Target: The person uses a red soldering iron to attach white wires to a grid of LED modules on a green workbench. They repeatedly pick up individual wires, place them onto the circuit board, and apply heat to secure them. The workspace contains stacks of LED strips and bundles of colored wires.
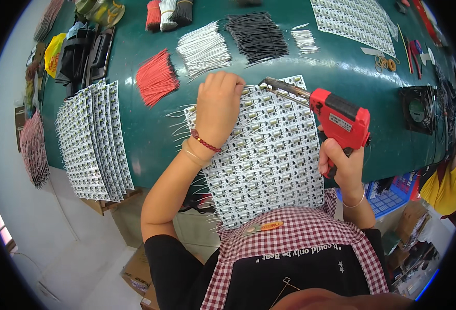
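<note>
A large white circuit-board panel (pixel 261 155) with rows of small metallic parts lies before me, its near edge against my checked apron. White wires stick out along its left side. My left hand (pixel 220 101) rests over the panel's far left corner, fingers pinched on a thin white wire (pixel 248 86). In my right hand (pixel 343 160) is a red and black soldering gun (pixel 340 116), gripped by its handle. Its tip points left and meets the panel's far edge, close to the wire's end. My palm and most left fingertips are hidden.
Beyond the panel lie bundles of red wires (pixel 157 77), white wires (pixel 203 49) and black wires (pixel 257 37). Stacked panels (pixel 91 142) stand at the left, with another panel (pixel 353 23) at the far right. A black fan (pixel 419 109) sits right of the soldering gun.
</note>
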`<action>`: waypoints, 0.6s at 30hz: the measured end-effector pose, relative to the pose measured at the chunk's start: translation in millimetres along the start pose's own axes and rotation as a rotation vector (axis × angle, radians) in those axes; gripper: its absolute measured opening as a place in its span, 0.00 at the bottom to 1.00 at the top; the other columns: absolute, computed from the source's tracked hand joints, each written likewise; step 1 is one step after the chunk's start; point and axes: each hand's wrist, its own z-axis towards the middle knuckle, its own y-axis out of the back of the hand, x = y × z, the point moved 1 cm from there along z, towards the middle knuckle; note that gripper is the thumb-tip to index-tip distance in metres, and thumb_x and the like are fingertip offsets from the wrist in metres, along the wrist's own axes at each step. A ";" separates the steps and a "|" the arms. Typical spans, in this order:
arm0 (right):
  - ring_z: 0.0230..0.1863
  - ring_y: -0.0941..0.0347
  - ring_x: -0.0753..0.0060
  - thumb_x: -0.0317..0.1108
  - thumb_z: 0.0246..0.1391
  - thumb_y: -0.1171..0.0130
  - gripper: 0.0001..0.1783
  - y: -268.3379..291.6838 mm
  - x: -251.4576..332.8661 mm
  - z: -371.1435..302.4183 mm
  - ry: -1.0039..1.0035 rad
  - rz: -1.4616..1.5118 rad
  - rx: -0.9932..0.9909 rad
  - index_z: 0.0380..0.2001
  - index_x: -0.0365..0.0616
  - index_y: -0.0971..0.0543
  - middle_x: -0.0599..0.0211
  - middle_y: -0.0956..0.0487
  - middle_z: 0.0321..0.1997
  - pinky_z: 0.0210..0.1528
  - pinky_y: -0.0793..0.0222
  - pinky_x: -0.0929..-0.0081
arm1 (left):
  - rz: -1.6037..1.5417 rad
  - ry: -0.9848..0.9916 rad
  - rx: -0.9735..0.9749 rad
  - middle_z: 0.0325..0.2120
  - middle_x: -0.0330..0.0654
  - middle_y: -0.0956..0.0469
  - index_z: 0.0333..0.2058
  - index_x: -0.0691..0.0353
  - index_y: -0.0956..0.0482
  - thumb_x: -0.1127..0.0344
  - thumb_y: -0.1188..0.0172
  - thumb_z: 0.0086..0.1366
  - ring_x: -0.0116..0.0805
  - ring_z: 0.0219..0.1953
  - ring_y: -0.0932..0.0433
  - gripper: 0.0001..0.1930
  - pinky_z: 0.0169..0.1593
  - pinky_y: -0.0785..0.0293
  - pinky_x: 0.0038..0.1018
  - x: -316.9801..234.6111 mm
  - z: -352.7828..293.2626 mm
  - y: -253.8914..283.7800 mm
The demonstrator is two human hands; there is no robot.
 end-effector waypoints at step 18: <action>0.15 0.30 0.83 0.34 0.58 0.37 0.09 -11.9 -2.3 -5.7 -0.025 -0.106 -0.040 0.30 0.39 0.23 0.73 0.25 0.17 0.16 0.37 0.83 | -0.107 -0.003 -0.082 0.26 0.45 0.24 0.31 0.65 0.23 0.78 0.40 0.57 0.42 0.30 0.25 0.03 0.34 0.28 0.33 0.0 -2.3 -6.7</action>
